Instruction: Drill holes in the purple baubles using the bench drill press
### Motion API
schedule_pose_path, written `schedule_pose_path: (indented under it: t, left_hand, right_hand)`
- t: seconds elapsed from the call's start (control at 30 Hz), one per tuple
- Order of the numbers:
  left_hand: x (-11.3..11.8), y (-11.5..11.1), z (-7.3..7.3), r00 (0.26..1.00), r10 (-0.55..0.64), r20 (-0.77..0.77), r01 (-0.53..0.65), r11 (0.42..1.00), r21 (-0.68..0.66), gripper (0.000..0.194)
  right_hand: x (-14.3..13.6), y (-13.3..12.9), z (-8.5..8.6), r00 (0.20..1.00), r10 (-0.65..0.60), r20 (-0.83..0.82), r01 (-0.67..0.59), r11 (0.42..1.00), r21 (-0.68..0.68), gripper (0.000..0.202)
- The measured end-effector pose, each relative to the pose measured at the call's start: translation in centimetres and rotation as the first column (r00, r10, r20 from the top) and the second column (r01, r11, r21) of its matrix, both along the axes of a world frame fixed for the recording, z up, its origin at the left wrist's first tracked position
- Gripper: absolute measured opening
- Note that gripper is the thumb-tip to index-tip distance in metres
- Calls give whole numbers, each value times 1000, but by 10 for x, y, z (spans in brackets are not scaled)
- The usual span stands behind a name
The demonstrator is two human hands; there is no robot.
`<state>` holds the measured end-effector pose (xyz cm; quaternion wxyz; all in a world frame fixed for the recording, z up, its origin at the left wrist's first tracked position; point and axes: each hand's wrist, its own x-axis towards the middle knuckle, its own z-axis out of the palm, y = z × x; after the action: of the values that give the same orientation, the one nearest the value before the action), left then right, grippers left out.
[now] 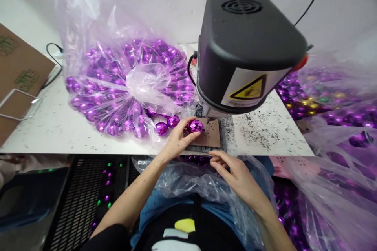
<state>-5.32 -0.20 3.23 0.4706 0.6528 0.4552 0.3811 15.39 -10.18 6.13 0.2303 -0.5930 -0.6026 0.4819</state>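
Between the thumb and fingers of my left hand (180, 137) is a shiny purple faceted ball (196, 126). It is held over a small brown board (212, 135) at the base of a black drill-press-like machine (250, 43). The tip of the machine's bit hangs just to the right of the ball. My right hand (231, 168) hovers at the table's front edge, fingers bent and partly apart, with nothing visible in them. Two loose purple balls (161, 128) lie on the table to the left of my left hand.
A large clear bag (123, 82) of purple balls fills the table's left side. Dark shavings (259, 125) litter the white tabletop. Cardboard (17, 74) leans at far left; more bagged balls (347, 102) stand at right. Plastic film (182, 180) covers my lap, beside a black crate (79, 196).
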Motion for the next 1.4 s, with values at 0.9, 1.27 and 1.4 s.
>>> schedule_pose_path:
  t: [0.9, 1.27, 1.4]
  left_hand:
    - [38, -2, -1, 877, 183, -444, 31, 901, 433, 32]
    - [41, 14, -2, 885, 155, -438, 19, 930, 367, 33]
    - [36, 18, 0, 927, 92, -364, 7, 965, 262, 32]
  right_hand:
    - [27, 2, 9, 992, -116, 41, 115, 993, 11, 50]
    - [19, 8, 8, 969, 62, 238, -53, 998, -44, 51]
    - [-4, -5, -12, 920, 286, 269, -253, 956, -150, 46]
